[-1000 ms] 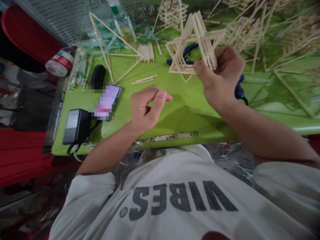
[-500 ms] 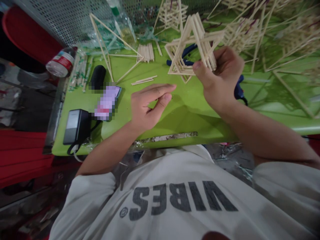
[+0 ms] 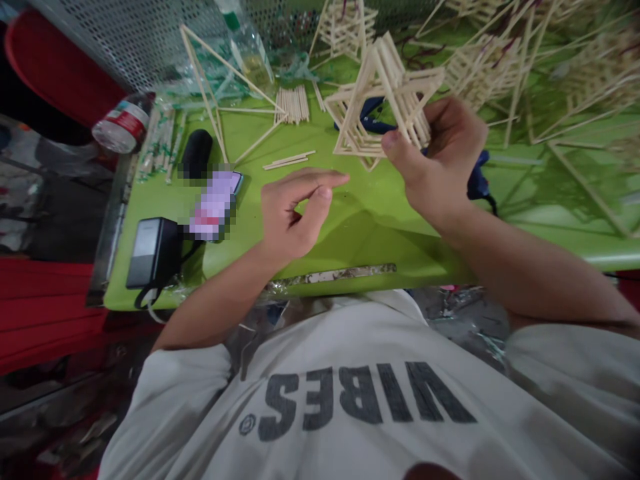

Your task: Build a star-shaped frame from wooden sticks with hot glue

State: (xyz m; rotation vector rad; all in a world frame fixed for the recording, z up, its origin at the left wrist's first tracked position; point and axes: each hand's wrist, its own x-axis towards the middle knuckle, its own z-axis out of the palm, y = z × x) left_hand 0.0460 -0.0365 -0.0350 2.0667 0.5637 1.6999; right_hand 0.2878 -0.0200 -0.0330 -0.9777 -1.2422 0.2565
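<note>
My right hand (image 3: 440, 160) is closed on a star-shaped frame of thin wooden sticks (image 3: 380, 93), thumb on its lower right corner, and holds it tilted just above the green table (image 3: 350, 233). My left hand (image 3: 293, 210) hovers over the table to the left of the star; its fingers are curled with the thumb pressed against them and the index finger stretched toward the star. Nothing shows in it. Two loose sticks (image 3: 289, 160) lie just beyond the left hand.
A phone (image 3: 215, 203), a black power adapter (image 3: 149, 250) and a black cylinder (image 3: 195, 153) lie at the left. A stick bundle (image 3: 293, 105) and a large triangle frame (image 3: 220, 87) sit behind. A blue glue gun (image 3: 477, 181) lies under my right hand. Stick frames (image 3: 500, 60) pile up at the right.
My right hand has tipped the star frame a little to the left and lower. My left hand's thumb and fingers have rubbed together, with the index finger now stretched out.
</note>
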